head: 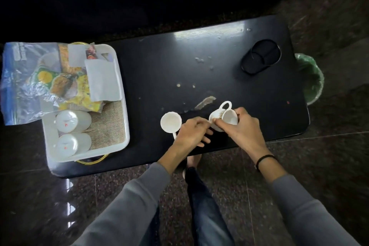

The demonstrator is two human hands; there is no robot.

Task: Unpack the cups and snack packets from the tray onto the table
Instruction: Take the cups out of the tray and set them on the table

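Dark glossy floor under black counter [199, 62], top stained. White tray [125, 126] at counter's left end: two cups on sides [66, 134] at its near end, snack packets [65, 84] piled at far end, spilling over left rim. Near front edge, upright cup [171, 122]. Right hand [244, 126] fingers wrapped round tilted cup [224, 117]; left hand [190, 133] fingers pinch that cup's rim.

The tray [121, 94] sits on the left end of the counter [159, 70]. In its near part two cups [66, 121] lie side by side; snack packets [65, 84] fill its far part, spilling over its left rim. An upright cup [171, 122] stands mid-counter near the front edge, with a tilted cup [224, 118] just right of it. A bin [311, 78] stands beyond the counter's right end.
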